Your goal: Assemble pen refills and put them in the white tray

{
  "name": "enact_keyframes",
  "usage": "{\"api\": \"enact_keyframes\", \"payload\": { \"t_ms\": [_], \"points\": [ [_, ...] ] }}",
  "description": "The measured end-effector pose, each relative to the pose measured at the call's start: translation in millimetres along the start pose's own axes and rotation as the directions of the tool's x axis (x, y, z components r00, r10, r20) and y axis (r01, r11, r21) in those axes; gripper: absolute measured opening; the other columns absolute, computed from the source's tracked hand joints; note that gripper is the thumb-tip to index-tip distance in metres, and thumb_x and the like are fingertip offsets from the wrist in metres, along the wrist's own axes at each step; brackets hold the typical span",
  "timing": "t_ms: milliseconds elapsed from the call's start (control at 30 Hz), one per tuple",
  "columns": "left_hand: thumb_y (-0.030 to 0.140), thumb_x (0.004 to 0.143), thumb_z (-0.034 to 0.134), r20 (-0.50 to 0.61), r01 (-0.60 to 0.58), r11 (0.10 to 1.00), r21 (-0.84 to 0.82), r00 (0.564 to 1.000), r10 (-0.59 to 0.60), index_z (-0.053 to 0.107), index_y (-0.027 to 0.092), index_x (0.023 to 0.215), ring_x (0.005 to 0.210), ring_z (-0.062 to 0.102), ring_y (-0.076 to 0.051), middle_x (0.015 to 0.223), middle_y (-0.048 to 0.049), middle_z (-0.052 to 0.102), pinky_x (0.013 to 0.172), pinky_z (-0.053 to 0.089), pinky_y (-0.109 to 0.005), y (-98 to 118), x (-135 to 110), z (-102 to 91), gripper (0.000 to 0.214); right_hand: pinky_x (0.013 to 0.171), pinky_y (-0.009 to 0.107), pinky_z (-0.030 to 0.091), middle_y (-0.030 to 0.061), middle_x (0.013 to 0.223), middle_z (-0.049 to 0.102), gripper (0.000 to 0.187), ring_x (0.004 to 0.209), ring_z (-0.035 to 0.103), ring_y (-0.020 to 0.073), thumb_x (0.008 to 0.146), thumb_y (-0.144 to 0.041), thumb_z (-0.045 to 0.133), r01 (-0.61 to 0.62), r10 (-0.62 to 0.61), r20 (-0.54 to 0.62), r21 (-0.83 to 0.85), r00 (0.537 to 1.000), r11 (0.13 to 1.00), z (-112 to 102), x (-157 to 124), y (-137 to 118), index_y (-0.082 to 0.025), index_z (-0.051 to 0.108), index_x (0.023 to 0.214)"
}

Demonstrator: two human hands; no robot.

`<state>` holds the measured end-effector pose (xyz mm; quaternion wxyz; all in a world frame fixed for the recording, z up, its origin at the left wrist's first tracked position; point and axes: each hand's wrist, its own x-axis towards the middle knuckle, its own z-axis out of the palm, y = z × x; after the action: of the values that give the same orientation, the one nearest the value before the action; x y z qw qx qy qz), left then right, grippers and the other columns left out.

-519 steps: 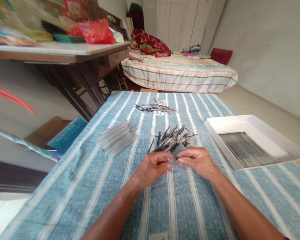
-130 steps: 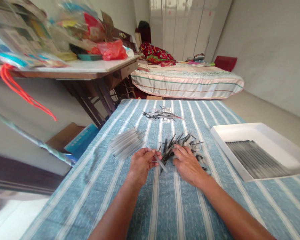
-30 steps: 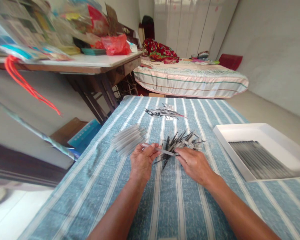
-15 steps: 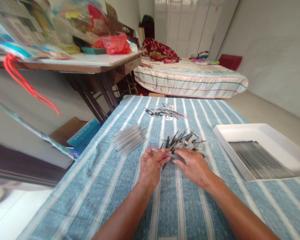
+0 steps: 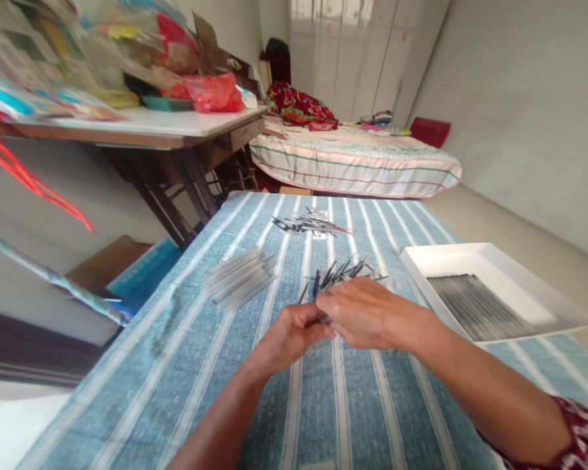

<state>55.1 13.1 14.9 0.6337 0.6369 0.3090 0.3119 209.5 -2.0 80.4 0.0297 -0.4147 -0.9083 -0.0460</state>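
Note:
My left hand [image 5: 294, 334] is closed, its thumb and fingers pinching a thin grey stick [image 5: 326, 318] that is mostly hidden. My right hand [image 5: 357, 312] closes over the same spot from the right, its fingers curled against the left fingertips. Just beyond the hands lies a loose heap of short black and clear thin pieces [image 5: 340, 274], partly covered by my right hand. To the left, a flat bundle of pale translucent sticks [image 5: 240, 277] rests on the striped cloth. A white tray [image 5: 524, 267] on the right holds a row of dark grey sticks [image 5: 475, 305].
A blue-and-white striped cloth [image 5: 215, 391] covers the table. Farther back lies another small pile of black and clear pieces [image 5: 308, 225]. A cluttered side table [image 5: 166, 127] stands at left, with red cords hanging down. Behind are a bed [image 5: 362, 163] and white cupboards.
My right hand has moved left and turned over my left hand, covering the grey stick that showed between them. The view has shifted slightly to the right.

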Motion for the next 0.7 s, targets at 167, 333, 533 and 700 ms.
{"api": "enact_keyframes", "payload": {
  "t_ms": [167,333,533,700],
  "points": [
    [0.018,0.068,0.065,-0.107,-0.045,0.988,-0.145,0.994,0.029,0.069,0.020,0.070,0.066,0.059,-0.018,0.067,-0.0015,0.066,0.067,0.045,-0.027,4,0,1.0,0.004,0.076,0.034,0.044,0.0039,0.074,0.063,0.013,0.075,0.060,0.0174,0.082,-0.014,0.049,0.112,-0.114,-0.474,-0.034,0.873,0.993,-34,-11,-3,-0.018,0.059,0.075],
    [0.018,0.071,0.064,-0.092,-0.024,0.980,-0.196,0.996,0.006,0.066,0.017,0.075,0.069,0.061,-0.017,0.074,-0.0048,0.068,0.070,0.045,-0.027,2,0,2.3,0.005,0.079,0.033,0.047,0.0042,0.088,0.066,0.013,0.086,0.062,0.0186,0.081,-0.018,0.055,-0.115,0.254,-0.820,0.228,0.512,0.967,-40,-40,9,-0.021,0.061,0.092],
    [0.019,0.073,0.060,-0.123,-0.026,0.988,-0.152,0.992,0.008,0.066,0.016,0.080,0.059,0.055,-0.013,0.070,-0.0038,0.065,0.061,0.042,-0.023,2,0,2.9,0.009,0.067,0.026,0.048,0.0019,0.074,0.067,0.013,0.069,0.062,0.0151,0.081,-0.022,0.052,-0.237,0.544,-0.506,0.548,0.669,0.802,34,-56,37,-0.019,0.064,0.077],
    [0.032,0.078,0.058,-0.185,0.033,0.976,-0.213,0.980,-0.074,0.061,0.019,0.106,0.046,0.044,-0.008,0.062,0.0003,0.061,0.048,0.034,-0.020,4,-5,3.9,0.031,0.064,0.026,0.046,0.0010,0.069,0.065,0.018,0.066,0.061,0.0152,0.081,-0.023,0.050,-0.331,0.627,-0.287,0.652,0.724,0.682,85,-61,49,-0.018,0.064,0.072]
  ]
}}
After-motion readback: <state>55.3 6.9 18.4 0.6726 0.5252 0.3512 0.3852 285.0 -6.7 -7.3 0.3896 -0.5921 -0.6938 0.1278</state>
